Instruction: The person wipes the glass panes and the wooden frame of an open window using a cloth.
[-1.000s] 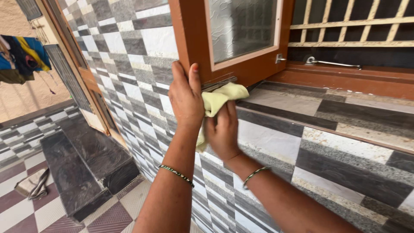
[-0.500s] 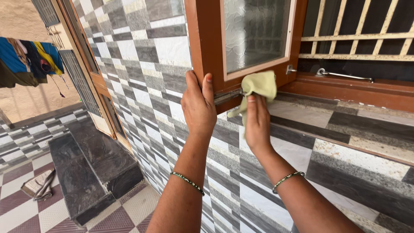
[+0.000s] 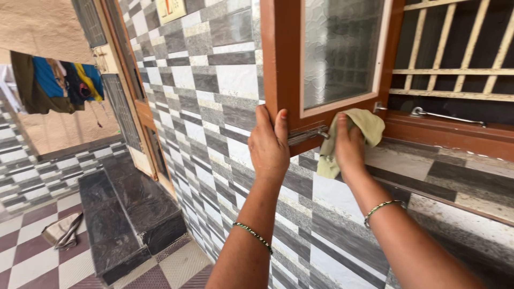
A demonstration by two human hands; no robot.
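Observation:
My left hand (image 3: 269, 145) grips the lower corner of an open brown wooden window shutter (image 3: 281, 64) with frosted glass. My right hand (image 3: 348, 146) presses a pale yellow-green cloth (image 3: 365, 124) against the shutter's bottom edge, just beside a small metal latch (image 3: 306, 135). The cloth hangs down over the tiled sill below. Both wrists wear thin bangles.
The wall (image 3: 209, 101) is clad in grey and white tiles. Behind the shutter is a brown window frame (image 3: 460, 136) with cream bars and a metal handle (image 3: 447, 115). A dark stone step (image 3: 128, 208) and a door lie to the left; clothes (image 3: 56, 80) hang beyond.
My right hand and the cloth slid along the shutter's bottom edge, up from the wall tiles. The left hand kept its grip on the shutter corner.

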